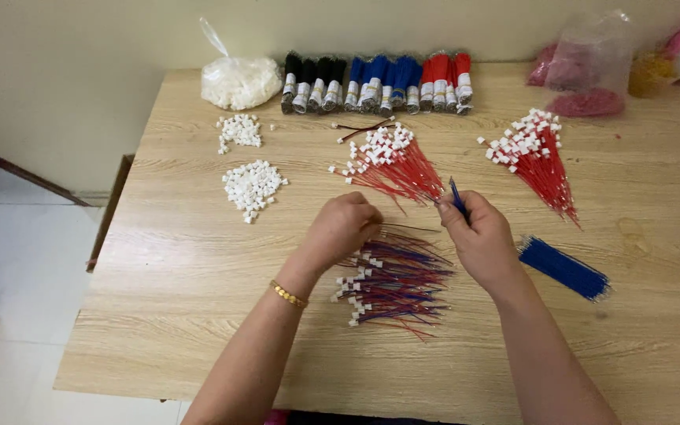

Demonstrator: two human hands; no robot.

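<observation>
Setting: pale wood-grain table (198, 260) pushed against a cream wall, white tiled floor off to the left.
Right hand: right hand (478, 240) is curled closed, its fingers (456, 223) pinching a few thin blue wires (457, 198) that stick up and away from the fist.
Left hand: left hand (342, 227) is loosely fisted, fingers (367, 219) bent inward toward the right hand; whether they grip anything I cannot tell. A gold bead bracelet (288, 294) sits on that wrist.
Under the hands: mixed pile of red and blue wires with small white plastic connectors (391, 283) lies on the table just below and between both hands.
Just beyond the fingers: fan of red wires tipped with white connectors (391, 161), its loose ends pointing toward the right hand.
Right of the right hand: straight bundle of blue wires (564, 269) lying near, apart from the hand; farther off, a second fan of red wires with white connectors (535, 157).
Left of the left hand: two heaps of loose white plastic connectors, the nearer heap (253, 187) and a smaller heap (239, 131) behind it.
Far edge: row of banded black, blue and red wire bundles (375, 83) by the wall, a clear bag of white parts (239, 79) at its left, a clear bag with pink pieces (588, 71) at its right.
</observation>
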